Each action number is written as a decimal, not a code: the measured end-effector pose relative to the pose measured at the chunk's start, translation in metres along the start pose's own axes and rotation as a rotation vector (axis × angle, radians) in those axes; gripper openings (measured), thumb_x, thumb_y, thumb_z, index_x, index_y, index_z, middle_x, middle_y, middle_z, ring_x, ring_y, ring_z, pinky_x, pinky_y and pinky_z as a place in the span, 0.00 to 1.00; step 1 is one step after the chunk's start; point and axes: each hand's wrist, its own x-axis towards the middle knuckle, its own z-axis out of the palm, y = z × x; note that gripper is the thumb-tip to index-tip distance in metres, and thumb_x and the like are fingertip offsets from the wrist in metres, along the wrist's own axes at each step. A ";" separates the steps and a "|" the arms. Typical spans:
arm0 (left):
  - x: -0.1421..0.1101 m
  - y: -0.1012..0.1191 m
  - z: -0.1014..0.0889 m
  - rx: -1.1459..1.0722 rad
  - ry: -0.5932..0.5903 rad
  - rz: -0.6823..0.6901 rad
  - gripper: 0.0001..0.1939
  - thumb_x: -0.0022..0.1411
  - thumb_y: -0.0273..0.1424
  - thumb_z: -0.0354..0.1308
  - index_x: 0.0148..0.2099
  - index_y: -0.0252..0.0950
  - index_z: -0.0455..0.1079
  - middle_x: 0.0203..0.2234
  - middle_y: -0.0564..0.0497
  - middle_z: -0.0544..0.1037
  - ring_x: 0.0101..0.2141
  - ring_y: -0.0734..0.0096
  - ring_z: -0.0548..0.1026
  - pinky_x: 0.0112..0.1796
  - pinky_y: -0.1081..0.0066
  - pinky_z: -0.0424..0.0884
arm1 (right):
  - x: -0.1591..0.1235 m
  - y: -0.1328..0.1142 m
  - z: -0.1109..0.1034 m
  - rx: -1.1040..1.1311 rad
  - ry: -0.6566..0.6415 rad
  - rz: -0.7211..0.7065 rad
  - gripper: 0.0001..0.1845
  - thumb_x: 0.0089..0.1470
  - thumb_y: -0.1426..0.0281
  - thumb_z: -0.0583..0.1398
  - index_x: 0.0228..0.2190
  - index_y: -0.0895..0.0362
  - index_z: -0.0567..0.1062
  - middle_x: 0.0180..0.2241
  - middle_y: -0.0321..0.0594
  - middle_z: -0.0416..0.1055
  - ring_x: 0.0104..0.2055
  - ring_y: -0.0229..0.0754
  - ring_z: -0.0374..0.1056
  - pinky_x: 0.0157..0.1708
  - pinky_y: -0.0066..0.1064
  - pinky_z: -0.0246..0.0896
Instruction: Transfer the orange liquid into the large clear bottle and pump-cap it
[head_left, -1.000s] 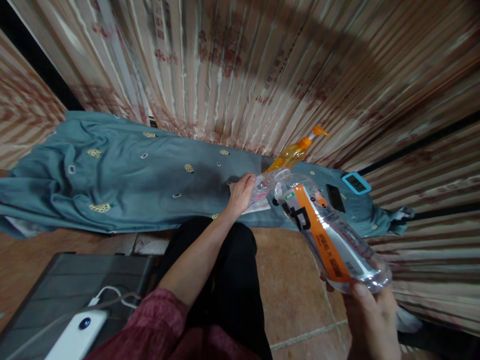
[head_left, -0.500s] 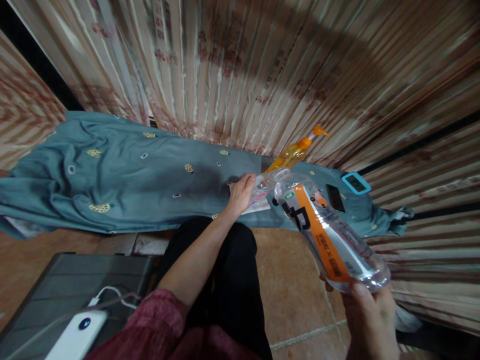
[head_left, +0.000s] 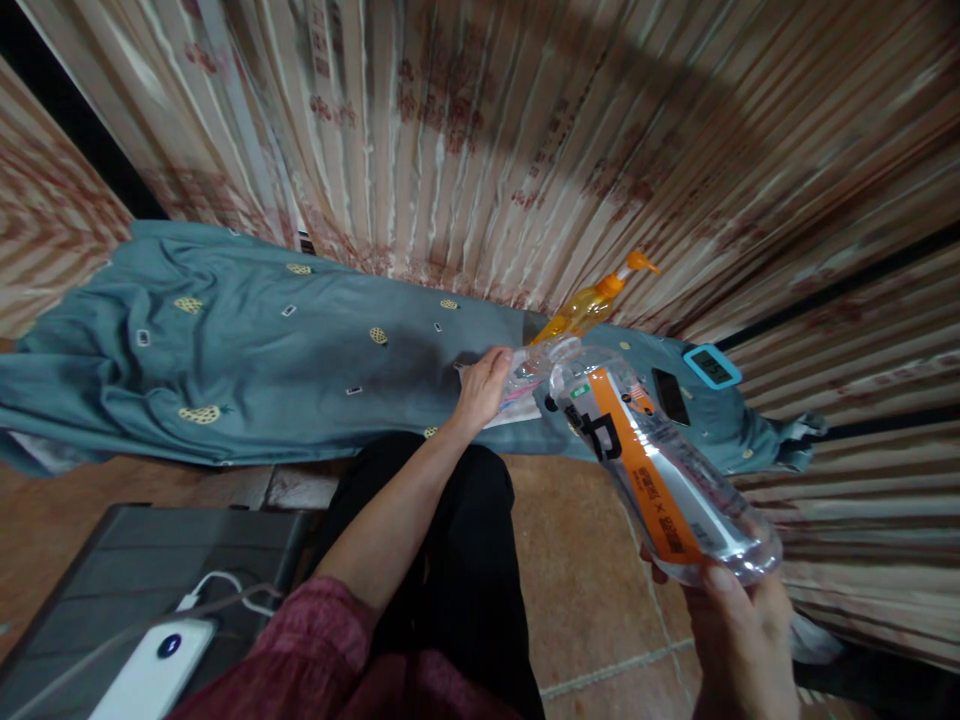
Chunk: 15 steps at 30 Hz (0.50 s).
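Note:
My right hand (head_left: 742, 630) is wrapped round the base of a large clear plastic bottle (head_left: 652, 460) with an orange and silver label. That bottle is tilted, its neck end pointing up and left. At its neck end it meets a smaller clear plastic bottle (head_left: 529, 367), held in my closed left hand (head_left: 484, 388). Where the two bottles meet, I cannot tell exactly how their mouths sit. Just behind them an orange pump bottle (head_left: 581, 308) of yellow liquid appears on the cloth. Partly covered by my left hand, a printed paper or packet (head_left: 517, 410) lies below the smaller bottle.
A green cloth with pineapples (head_left: 262, 350) covers the long surface. On its right are a dark phone (head_left: 670, 397) and a blue-framed digital clock (head_left: 712, 367). A pleated curtain (head_left: 465, 150) hangs behind. A white power bank (head_left: 157, 670) with a cable rests on a grey box (head_left: 97, 570) at lower left.

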 end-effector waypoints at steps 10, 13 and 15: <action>-0.001 0.000 0.000 -0.024 0.009 0.016 0.17 0.69 0.34 0.42 0.45 0.39 0.73 0.39 0.52 0.79 0.43 0.67 0.75 0.47 0.72 0.67 | 0.000 0.003 -0.002 -0.056 -0.024 -0.008 0.35 0.48 0.55 0.62 0.55 0.54 0.65 0.38 0.44 0.69 0.30 0.45 0.67 0.26 0.36 0.61; -0.001 0.001 0.000 -0.018 0.005 0.010 0.17 0.70 0.34 0.42 0.46 0.39 0.72 0.39 0.52 0.79 0.43 0.68 0.75 0.47 0.73 0.67 | 0.001 0.001 -0.001 -0.024 -0.022 -0.006 0.33 0.47 0.56 0.63 0.53 0.54 0.67 0.37 0.43 0.69 0.29 0.45 0.68 0.26 0.36 0.61; -0.001 0.001 0.000 -0.015 0.003 0.001 0.17 0.70 0.34 0.42 0.46 0.39 0.72 0.39 0.52 0.79 0.43 0.69 0.75 0.47 0.74 0.67 | 0.001 0.001 0.000 -0.033 -0.019 -0.010 0.33 0.47 0.55 0.63 0.53 0.53 0.67 0.37 0.43 0.69 0.28 0.44 0.67 0.25 0.36 0.62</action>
